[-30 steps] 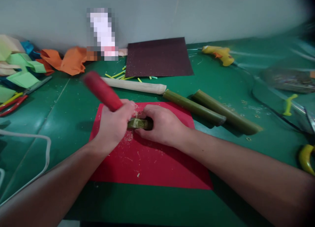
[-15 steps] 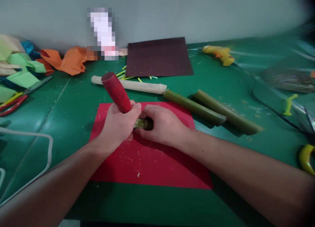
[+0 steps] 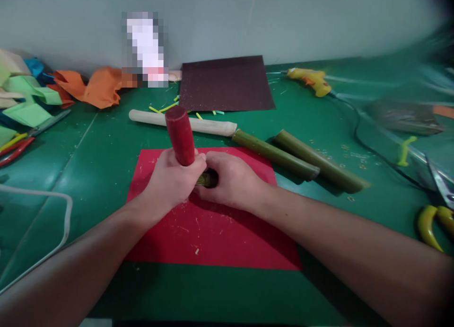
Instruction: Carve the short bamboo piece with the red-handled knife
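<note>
My left hand [image 3: 176, 178] is closed round a tool with a thick red cylindrical handle [image 3: 180, 135], which stands nearly upright out of the top of the fist. The tool's working end is hidden behind my fingers. In my right hand [image 3: 232, 179] a short piece of green bamboo [image 3: 206, 179] is gripped, its dark hollow end showing between thumb and fingers. The two hands meet over a red sheet [image 3: 227, 242], strewn with pale shavings around them.
Two green bamboo lengths [image 3: 276, 152] and a pale stick [image 3: 209, 127] lie beyond the hands. Behind them is a dark board [image 3: 227, 83]. A yellow glue gun [image 3: 310, 81] and yellow-handled scissors [image 3: 429, 225] are at right; red-handled scissors [image 3: 21, 149] and orange cloth [image 3: 102, 88] at left.
The red handle has swung from a leftward lean to nearly upright as my left hand turned. My right hand keeps its hold on the bamboo. The whole view has shifted slightly.
</note>
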`<state>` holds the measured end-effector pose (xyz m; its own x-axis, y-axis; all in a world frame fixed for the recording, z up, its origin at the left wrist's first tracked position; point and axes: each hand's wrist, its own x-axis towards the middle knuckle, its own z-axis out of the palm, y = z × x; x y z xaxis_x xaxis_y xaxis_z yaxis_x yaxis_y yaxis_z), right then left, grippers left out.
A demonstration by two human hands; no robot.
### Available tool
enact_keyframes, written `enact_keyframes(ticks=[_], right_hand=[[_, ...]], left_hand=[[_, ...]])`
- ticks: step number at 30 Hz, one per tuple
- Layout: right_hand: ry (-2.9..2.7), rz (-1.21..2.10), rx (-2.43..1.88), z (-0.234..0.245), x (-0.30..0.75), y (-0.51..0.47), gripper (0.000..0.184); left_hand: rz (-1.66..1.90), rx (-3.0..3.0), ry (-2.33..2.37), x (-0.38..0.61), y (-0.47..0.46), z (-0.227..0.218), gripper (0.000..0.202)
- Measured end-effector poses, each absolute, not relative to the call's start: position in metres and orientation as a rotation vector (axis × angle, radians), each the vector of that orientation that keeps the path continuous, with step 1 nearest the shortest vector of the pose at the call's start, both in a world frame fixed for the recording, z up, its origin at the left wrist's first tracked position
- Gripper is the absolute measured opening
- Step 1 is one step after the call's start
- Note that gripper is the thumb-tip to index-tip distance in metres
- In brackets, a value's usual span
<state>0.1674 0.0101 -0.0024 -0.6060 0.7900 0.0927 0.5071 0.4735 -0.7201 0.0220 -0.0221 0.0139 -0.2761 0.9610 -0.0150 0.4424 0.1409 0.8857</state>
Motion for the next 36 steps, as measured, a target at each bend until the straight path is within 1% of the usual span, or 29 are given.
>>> enact_keyframes(ticks=[5,9,12,16,21,27,31,36], right_hand=[[-2.32,0.932,-1.093,-0.0011,0.1677,0.0103,0.016],[-2.32,0.883,-1.112,-0.0026,0.1672,0.0111,0.018],[-2.318,0.866,-1.128,-0.0038,0.1668,0.0114,0.02],[-2.32,0.873,-1.113,-0.0033,0.1662,0.0111,0.019],[-2.312,0.93,-1.125,-0.0024,0.1662,0.0111,0.018],[-2.3,0.923,-1.081,-0.0056,0.1672,0.0116,0.018],[-2.308,0.877,-1.131,-0.0066,0.1675,0.0117,0.022],[-2.313,0.864,-1.114,-0.0058,0.1669,0.0108,0.022]], left_hand=[[0.99,1.325,1.777,0.0167,-0.0221,0.0174,0.021],[1.173,1.259,1.732,0.0168,-0.0218,0.0167,0.029],[1.195,1.283,1.74,0.0187,-0.0198,0.0158,0.033],[1.185,1.303,1.799,0.0209,-0.0181,0.0146,0.03],[1.173,1.277,1.758,0.0222,-0.0205,0.0135,0.023],[1.053,1.318,1.761,0.0161,-0.0246,0.0153,0.018],[1.196,1.234,1.71,0.0153,-0.0214,0.0168,0.03],[1.203,1.303,1.751,0.0207,-0.0192,0.0155,0.031]])
